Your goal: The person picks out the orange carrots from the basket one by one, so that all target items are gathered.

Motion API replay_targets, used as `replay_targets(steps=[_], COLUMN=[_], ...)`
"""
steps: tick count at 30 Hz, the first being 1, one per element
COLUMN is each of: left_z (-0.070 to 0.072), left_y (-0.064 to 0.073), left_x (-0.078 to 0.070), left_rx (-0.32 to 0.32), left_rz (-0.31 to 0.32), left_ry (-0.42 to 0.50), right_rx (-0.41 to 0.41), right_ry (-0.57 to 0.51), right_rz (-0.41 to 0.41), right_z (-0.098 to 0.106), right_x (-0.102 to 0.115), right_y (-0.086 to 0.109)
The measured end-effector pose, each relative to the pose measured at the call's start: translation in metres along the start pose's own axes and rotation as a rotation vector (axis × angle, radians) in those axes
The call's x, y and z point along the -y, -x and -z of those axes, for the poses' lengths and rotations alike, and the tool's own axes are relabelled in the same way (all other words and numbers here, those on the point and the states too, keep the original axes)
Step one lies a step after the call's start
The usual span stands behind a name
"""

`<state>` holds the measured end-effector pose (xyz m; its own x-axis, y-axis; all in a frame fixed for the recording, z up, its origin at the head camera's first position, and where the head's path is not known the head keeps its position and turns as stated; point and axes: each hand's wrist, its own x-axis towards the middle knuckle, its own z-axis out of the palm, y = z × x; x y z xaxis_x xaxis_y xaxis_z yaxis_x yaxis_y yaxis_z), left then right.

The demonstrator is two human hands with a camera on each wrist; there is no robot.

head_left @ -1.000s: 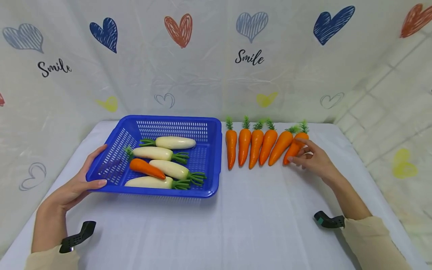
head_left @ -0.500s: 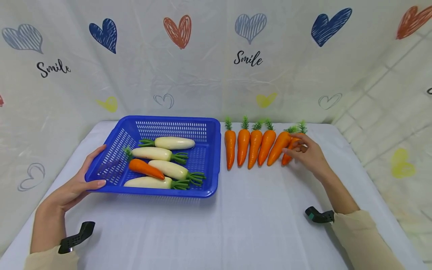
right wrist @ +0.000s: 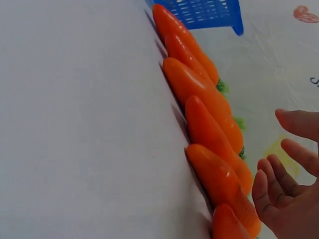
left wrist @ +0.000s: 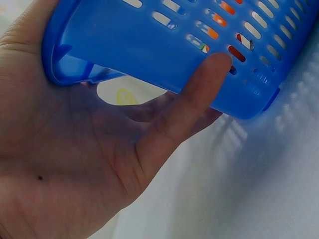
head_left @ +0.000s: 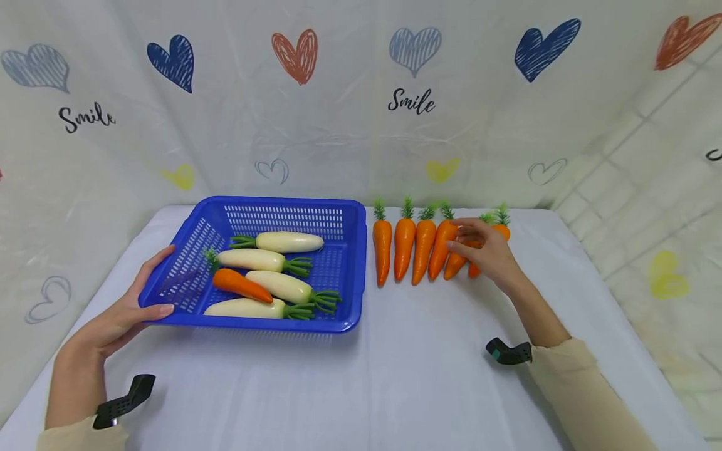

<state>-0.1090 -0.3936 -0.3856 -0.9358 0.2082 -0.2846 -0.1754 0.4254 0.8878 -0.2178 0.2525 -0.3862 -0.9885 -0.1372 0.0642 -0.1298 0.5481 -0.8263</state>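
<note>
A blue plastic basket [head_left: 358, 269] stands at the left of the table, holding several white radishes [head_left: 289, 242] with green stems and one orange carrot [head_left: 241, 285]. My left hand [head_left: 115, 318] grips its left side, thumb at the front corner; the left wrist view shows fingers on the slotted wall [left wrist: 132, 42]. To the basket's right, several carrots [head_left: 405, 247] lie in a row, green tops toward the back. Over the right end of this row is my right hand [head_left: 489, 252], fingers loosely bent and holding nothing. It partly hides the two rightmost carrots [right wrist: 222, 181].
A white cloth [head_left: 338, 394] covers the table. Behind it hangs a pale curtain [head_left: 333, 125] printed with hearts and writing. A black wrist camera [head_left: 509, 352] sits at the right sleeve, and another black camera [head_left: 125, 401] at the left.
My right hand has moved left from the rightmost carrot along the row, leaving that carrot lying there. My left hand still grips the basket. The view has shifted slightly.
</note>
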Motion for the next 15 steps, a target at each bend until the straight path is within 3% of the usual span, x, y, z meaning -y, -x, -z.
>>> replay_targets(steps=[15], left_z=[0.001], left_y=[-0.001], left_x=[0.002], left_rx=[-0.005], left_rz=[-0.003], left_ry=[-0.011], right_rx=[0.088], right_ry=[-0.063], right_rz=[0.103], right_z=[-0.030], right_x=[0.041], right_y=[-0.014])
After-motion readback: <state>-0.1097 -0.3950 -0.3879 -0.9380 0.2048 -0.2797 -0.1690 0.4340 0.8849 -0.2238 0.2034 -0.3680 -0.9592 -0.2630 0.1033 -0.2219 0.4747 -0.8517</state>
